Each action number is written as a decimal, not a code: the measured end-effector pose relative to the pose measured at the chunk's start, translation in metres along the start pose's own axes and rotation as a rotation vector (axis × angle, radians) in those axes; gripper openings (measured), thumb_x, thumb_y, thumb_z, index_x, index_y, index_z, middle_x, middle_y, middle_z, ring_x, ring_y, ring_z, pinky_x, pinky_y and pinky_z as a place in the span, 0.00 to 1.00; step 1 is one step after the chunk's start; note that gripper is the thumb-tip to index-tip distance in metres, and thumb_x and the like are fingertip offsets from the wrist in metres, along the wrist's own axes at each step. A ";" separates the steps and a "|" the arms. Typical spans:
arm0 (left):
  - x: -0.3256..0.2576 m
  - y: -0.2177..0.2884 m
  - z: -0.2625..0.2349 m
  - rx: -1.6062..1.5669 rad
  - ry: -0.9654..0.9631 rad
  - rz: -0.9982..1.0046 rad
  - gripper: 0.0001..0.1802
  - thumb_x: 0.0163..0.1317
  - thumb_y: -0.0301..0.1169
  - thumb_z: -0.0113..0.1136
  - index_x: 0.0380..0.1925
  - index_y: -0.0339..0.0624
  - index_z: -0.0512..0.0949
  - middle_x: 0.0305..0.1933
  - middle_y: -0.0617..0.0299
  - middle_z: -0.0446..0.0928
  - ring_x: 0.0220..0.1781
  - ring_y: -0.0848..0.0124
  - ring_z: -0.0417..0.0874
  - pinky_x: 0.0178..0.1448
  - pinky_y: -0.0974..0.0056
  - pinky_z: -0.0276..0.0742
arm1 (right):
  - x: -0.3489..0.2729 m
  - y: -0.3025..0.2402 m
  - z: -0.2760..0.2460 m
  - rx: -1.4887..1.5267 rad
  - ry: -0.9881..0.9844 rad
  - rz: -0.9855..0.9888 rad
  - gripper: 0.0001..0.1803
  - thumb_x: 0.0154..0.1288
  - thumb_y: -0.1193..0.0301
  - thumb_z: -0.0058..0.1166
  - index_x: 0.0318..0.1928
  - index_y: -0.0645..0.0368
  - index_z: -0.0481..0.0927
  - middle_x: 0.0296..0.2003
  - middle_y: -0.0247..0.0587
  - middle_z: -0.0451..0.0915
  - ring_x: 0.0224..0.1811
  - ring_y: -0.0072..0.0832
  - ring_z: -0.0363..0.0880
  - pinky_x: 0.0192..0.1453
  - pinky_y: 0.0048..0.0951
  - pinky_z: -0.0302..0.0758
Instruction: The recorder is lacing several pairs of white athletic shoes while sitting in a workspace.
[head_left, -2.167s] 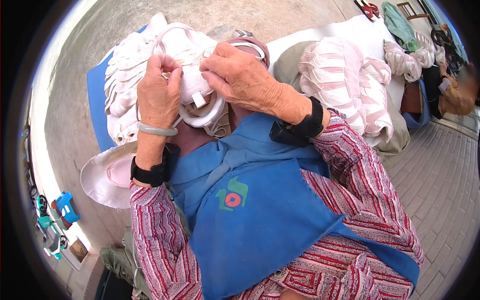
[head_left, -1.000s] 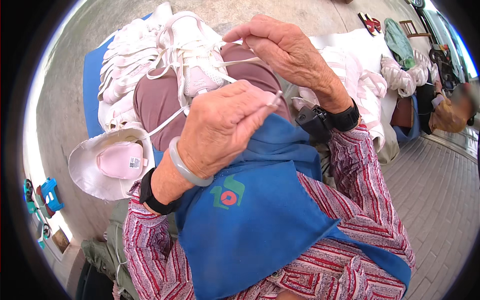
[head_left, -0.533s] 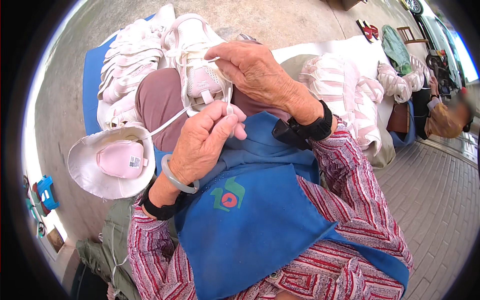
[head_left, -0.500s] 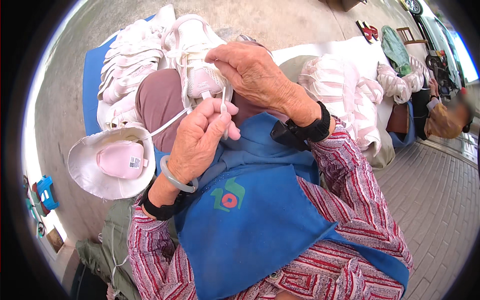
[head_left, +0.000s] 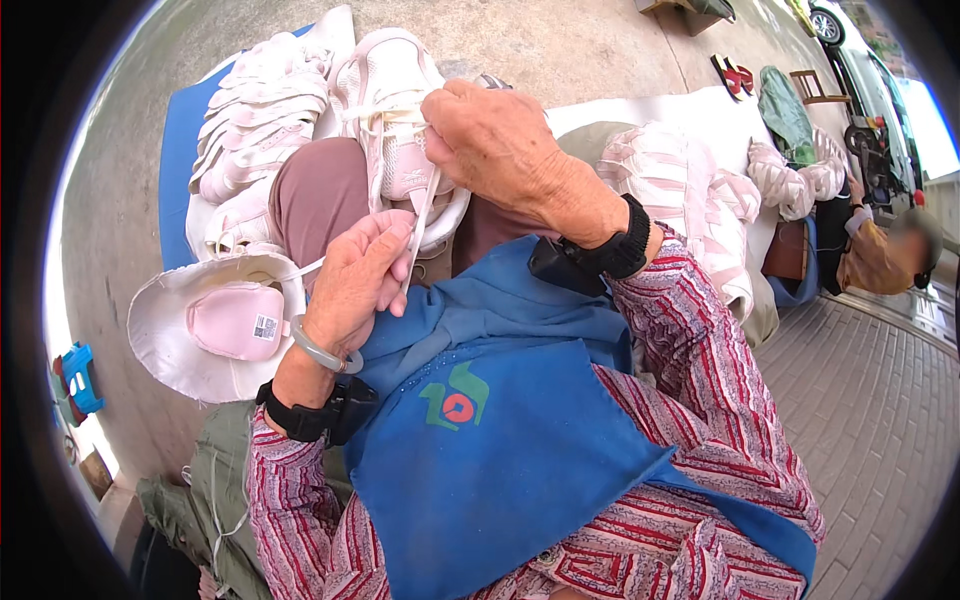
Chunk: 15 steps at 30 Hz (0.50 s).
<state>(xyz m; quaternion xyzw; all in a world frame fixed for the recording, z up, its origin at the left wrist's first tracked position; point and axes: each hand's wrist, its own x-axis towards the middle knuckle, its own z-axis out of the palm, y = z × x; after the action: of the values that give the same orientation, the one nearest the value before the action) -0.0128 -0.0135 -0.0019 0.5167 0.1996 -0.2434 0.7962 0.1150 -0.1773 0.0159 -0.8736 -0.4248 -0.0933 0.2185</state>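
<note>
A pale pink and white sneaker (head_left: 388, 75) rests on my lap, with its tongue turned towards me. My left hand (head_left: 362, 262) is closed in front of the tongue, pinching a white shoelace (head_left: 424, 215) that runs up taut towards my other hand. Over the sneaker's right side, my right hand (head_left: 497, 150) is bent, its thumb and fingers closed on lace at the eyelets; the fingertips are partly hidden. Beside my left wrist lies a white fabric shell with a pink insole-like pad (head_left: 235, 320) in it.
A row of similar white sneakers (head_left: 262, 120) lies on a blue sheet (head_left: 180, 160) to the left. Bundled white-pink sneakers (head_left: 665, 170) sit at the right. A person in a tan top (head_left: 880, 255) sits farther right, near red sandals (head_left: 735, 77).
My left hand has moved down and left, drawing the lace out into a longer straight line. My right hand has shifted slightly lower and stays beside the eyelets.
</note>
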 end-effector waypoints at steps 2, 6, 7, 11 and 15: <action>0.002 -0.002 0.001 -0.056 -0.003 -0.008 0.19 0.70 0.38 0.50 0.53 0.35 0.70 0.23 0.69 0.68 0.12 0.85 0.58 0.17 0.77 0.64 | 0.002 0.003 -0.021 -0.074 -0.063 0.003 0.08 0.55 0.69 0.55 0.30 0.61 0.73 0.29 0.44 0.76 0.31 0.44 0.79 0.33 0.41 0.76; -0.004 0.005 0.004 -0.105 -0.007 -0.065 0.22 0.71 0.39 0.49 0.57 0.35 0.68 0.25 0.68 0.71 0.12 0.86 0.56 0.17 0.78 0.63 | -0.022 0.008 -0.041 -0.078 -0.158 -0.104 0.07 0.54 0.71 0.55 0.29 0.60 0.71 0.27 0.42 0.73 0.28 0.42 0.77 0.29 0.37 0.74; -0.003 0.005 0.006 -0.143 -0.038 -0.098 0.23 0.71 0.40 0.48 0.58 0.36 0.67 0.25 0.67 0.71 0.12 0.87 0.56 0.17 0.78 0.62 | -0.030 0.008 -0.042 -0.027 -0.212 -0.151 0.06 0.55 0.72 0.52 0.28 0.58 0.69 0.25 0.40 0.70 0.26 0.41 0.75 0.26 0.38 0.72; 0.003 -0.003 0.012 -0.295 -0.036 -0.111 0.21 0.71 0.40 0.48 0.57 0.37 0.69 0.25 0.67 0.71 0.12 0.87 0.55 0.16 0.78 0.61 | -0.040 0.011 -0.026 -0.017 -0.183 -0.106 0.06 0.56 0.70 0.54 0.29 0.57 0.71 0.25 0.39 0.70 0.26 0.39 0.75 0.27 0.37 0.71; 0.004 -0.006 0.013 -0.231 -0.070 -0.137 0.17 0.71 0.40 0.48 0.53 0.42 0.71 0.25 0.67 0.72 0.10 0.87 0.54 0.15 0.78 0.58 | -0.030 0.013 -0.030 0.165 -0.037 0.062 0.09 0.57 0.66 0.52 0.32 0.59 0.75 0.29 0.44 0.78 0.31 0.44 0.78 0.37 0.43 0.74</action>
<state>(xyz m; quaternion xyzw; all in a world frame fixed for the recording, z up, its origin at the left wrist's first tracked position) -0.0121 -0.0280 -0.0034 0.3980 0.2330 -0.2904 0.8384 0.1073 -0.2190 0.0280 -0.8669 -0.4078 -0.0348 0.2845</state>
